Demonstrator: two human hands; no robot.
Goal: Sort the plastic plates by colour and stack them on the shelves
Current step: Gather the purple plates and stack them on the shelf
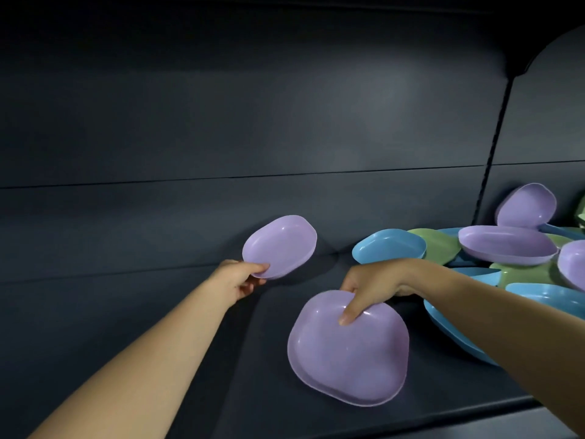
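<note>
My left hand (242, 277) pinches the near rim of a small stack of purple plates (280, 247), tilted up near the back of the dark shelf (158, 312). My right hand (368, 288) grips the far rim of another purple plate (348, 353), thumb inside it, close to the shelf's front. To the right lies a mixed heap of plates: a blue one (389, 247), a green one (440, 245), a purple one (506, 248) and a purple one leaning on the back wall (527, 205).
The shelf's front edge (411, 419) runs along the bottom right. A vertical upright (493, 137) splits the back panel at the right. More blue (459, 331) and green plates (525, 274) lie under my right forearm.
</note>
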